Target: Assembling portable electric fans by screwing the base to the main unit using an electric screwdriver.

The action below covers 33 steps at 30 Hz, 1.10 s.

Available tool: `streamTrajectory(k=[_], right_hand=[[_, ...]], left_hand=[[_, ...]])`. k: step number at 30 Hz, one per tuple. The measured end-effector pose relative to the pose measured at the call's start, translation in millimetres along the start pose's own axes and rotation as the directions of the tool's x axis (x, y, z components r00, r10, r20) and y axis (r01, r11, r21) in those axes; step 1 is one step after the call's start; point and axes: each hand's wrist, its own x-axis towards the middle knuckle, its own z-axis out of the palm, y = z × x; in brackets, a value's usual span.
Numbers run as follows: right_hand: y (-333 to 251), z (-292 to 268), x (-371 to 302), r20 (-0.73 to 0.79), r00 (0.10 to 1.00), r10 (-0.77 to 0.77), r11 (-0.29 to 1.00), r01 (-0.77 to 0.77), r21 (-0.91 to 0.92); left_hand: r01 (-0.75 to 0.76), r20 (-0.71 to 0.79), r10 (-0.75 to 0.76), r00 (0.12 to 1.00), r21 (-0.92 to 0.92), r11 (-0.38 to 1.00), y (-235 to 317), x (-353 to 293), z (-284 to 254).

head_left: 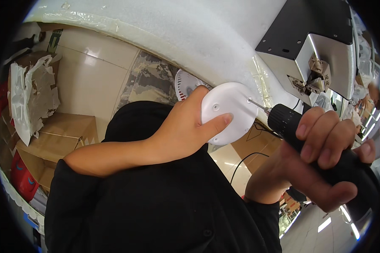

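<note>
Black power screwdriver (286, 121) is held in the right hand (327, 137); beside the near edge of the tabletop (160, 31), a white disc (239, 111) is held in the left hand (192, 122); the thin bit (259, 104) is set at a hole (249, 100).

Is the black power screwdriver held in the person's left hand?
No, the right hand grips the black power screwdriver, while the left hand holds the round white part.

1 head-worn fisheye looks down, close.
</note>
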Motion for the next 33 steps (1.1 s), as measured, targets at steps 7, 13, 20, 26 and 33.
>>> streamTrajectory(k=[7,13,20,26,33], right_hand=[[-13.9,-4.3,-1.3,0.107,0.990,-0.094,0.994,0.100,-0.047],[-62.0,-35.6,3.8,-0.086,0.948,-0.305,0.949,0.295,-0.111],[-57.1,-45.1,12.1,-0.299,0.891,-0.342,0.933,0.284,-0.221],[-46.8,-51.1,20.9,-0.208,0.905,-0.372,0.928,0.360,-0.098],[-48.3,-54.9,30.5,-0.246,0.951,-0.189,0.980,0.165,-0.115]], left_hand=[[-0.082,-0.035,0.083,0.996,0.016,0.996,-4.4,-4.6,5.9],[0.006,-0.011,-0.007,1.000,-0.125,0.992,-3.3,-4.6,1.8],[0.210,0.041,-0.210,0.977,-0.375,0.903,3.9,-6.6,0.6],[0.262,0.076,-0.256,0.964,-0.452,0.853,8.3,-7.6,5.1],[0.226,0.106,-0.210,0.972,-0.173,0.959,8.4,-2.2,-5.3]])
